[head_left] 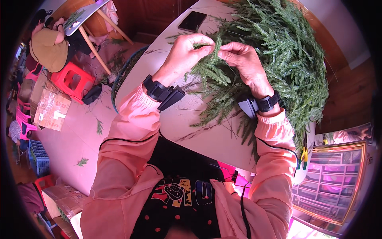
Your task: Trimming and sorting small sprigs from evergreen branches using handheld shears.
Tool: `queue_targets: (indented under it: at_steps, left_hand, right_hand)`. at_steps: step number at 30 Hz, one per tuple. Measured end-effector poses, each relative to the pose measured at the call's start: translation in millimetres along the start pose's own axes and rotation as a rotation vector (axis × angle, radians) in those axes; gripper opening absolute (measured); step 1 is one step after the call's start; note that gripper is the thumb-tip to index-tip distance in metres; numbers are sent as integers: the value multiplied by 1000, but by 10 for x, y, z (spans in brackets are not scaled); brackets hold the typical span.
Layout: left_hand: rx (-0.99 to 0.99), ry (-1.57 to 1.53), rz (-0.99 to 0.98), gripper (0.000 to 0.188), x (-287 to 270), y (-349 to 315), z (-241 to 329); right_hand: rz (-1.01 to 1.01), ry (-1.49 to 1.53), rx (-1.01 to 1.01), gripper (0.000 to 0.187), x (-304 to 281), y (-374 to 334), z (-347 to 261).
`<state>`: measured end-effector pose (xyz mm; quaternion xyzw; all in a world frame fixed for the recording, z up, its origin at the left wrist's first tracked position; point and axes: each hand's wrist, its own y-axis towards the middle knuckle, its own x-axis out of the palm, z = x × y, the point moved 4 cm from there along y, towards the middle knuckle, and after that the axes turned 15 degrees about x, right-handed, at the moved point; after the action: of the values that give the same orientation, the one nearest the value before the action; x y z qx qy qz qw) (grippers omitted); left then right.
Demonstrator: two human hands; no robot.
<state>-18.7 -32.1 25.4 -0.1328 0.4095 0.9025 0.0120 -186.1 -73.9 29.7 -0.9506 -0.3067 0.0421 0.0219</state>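
Head view, upper centre | left hand and right hand both pinched on green feathery fir-like sprig | over pale rounded table | black phone above

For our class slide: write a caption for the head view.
Left hand and right hand pinch a green sprig over a leafy wreath.

Green fir-like sprig: its stem end is hidden between the fingertips of the left hand and right hand, so the grip itself cannot be made out. White table: the far and right edges are covered by the heap of green branches; the near edge is hidden behind the person's pink sleeves. Seated person at top left: hands too small to read.
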Motion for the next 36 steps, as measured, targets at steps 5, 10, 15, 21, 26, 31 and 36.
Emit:
queue_targets:
  at_steps: [5,10,15,21,26,31,36]
  left_hand:
    - [-176,-225,16,17,-28,-23,-23]
    - [-217,-386,-14,16,-2,7,52]
    - [-91,-350,1,24,-6,12,33]
    - [347,10,-159,40,-61,70,315]
    - [365,180,-253,39,-142,52,302]
    - [401,308,-194,34,-148,15,312]
    - [545,404,-210,28,-129,-8,343]
  right_hand:
    - [-65,183,102,16,19,-54,-35]
    - [-114,312,116,23,16,-34,14]
    - [-213,478,172,27,71,-38,27]
    - [-351,600,244,30,70,-91,2]
    - [-232,395,229,36,67,-97,-33]
    - [-161,193,246,25,21,-97,-63]
    - [-257,190,245,10,-39,-60,20]
